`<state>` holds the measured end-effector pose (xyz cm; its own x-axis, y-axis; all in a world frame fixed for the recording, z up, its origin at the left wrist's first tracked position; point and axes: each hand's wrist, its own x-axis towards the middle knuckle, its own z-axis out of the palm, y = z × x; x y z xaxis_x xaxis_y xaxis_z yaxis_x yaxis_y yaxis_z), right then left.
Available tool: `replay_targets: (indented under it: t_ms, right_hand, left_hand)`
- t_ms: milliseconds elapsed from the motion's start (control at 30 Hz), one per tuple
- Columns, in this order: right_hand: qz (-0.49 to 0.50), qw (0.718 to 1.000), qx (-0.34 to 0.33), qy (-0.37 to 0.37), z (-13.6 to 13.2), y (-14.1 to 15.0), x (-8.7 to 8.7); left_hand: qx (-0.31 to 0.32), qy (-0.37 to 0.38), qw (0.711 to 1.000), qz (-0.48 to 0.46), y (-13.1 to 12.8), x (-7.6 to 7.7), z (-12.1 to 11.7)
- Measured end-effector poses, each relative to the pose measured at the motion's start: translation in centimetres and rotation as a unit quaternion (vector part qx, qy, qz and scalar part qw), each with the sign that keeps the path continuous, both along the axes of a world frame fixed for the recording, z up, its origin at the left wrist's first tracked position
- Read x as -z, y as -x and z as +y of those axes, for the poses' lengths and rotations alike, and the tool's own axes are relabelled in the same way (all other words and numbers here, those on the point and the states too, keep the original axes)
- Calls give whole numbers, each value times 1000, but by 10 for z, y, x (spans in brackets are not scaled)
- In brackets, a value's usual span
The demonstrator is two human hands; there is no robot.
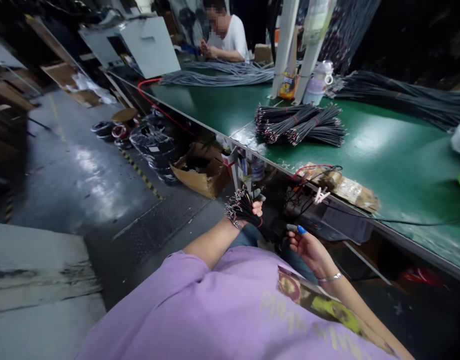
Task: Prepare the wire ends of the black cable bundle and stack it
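"Two forearms reach up from the bottom of the frame; how do the hands stand?"

"The left hand (257, 208), at the centre of the frame, has its fingers wrapped round a bundle of black wires (245, 209), whose ends fan out over the wrist. The right hand (307, 245), just right of centre, has bent fingers, with a blue tip (301, 229) on one digit. It is near the dark lower part of the bundle, but I cannot tell whether it grips any strands."

"And the surface?"

"A green bench (211, 107) crosses from the upper left to the right edge, above both hands. On it, right of the upper centre, lie tied wire bundles (301, 125), stacked crosswise. Another person (233, 37) in a white top is behind the bench at the top of the frame. Left of centre, a cardboard box (203, 177) sits open on the grey, shiny floor (91, 170)."

"What of the textures?"

"The held wires look thin and matte, with pale, splayed tips and a red band. The bench top is smooth and glossy; near its front edge lies a long, flat slab (353, 194), brownish and partly covered in shiny tape."
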<state>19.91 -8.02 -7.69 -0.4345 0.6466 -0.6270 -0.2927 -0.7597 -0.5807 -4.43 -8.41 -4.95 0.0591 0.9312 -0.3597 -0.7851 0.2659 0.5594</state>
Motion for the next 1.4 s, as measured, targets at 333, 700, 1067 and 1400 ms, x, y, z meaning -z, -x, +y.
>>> replay_targets:
  t_ms: [333,700,1067,1400]
  right_hand:
    - [-29,999,-3,-11,-18,2,-9]
    - [-18,984,-33,-175,-23,30,-57]
    - [36,969,-5,-243,-14,48,-81]
    - [15,969,-1,-246,-13,48,-79]
  left_hand:
    - [76,-98,992,18,9,-9,-13]
    - [164,-110,916,349,-3,-51,-33]
    - [159,-139,894,395,-24,-68,-28]
    - [155,-140,903,375,-26,-65,-26]
